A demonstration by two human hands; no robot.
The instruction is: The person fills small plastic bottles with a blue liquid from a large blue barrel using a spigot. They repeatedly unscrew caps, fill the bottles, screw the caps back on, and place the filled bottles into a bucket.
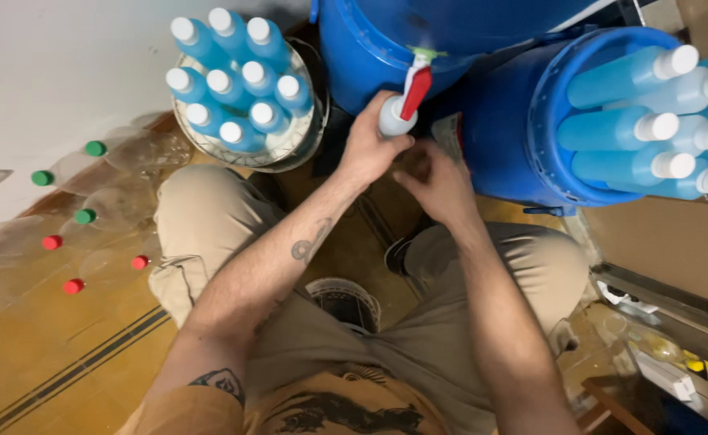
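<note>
Mostly midway, by the look of it. Landmark is the drum (418, 40), big, blue, top centre, with a tap (413, 89) (white body, red lever) on its front. Right of the drum: a blue bucket (515, 121) on its side, packed with filled blue bottles (628, 129), white caps outward. Left of the drum: a round basket (289, 149) with more filled blue bottles (237, 76), capped, upright. So two batches look done. Far left of the drum, on the floor by the wall: clear empty bottles (120, 201) lying with green and red caps, which I judge still to be filled.

Left hand (370, 149) sits just below the tap, fingers curled shut around something under the spout; likely a bottle neck, but it is hidden by the hand. Right hand (438, 185) is just beside it, below and right of the tap, fingers bent in toward the same spot; what it grips, cannot tell. Tap lever points down; flow not visible.
</note>
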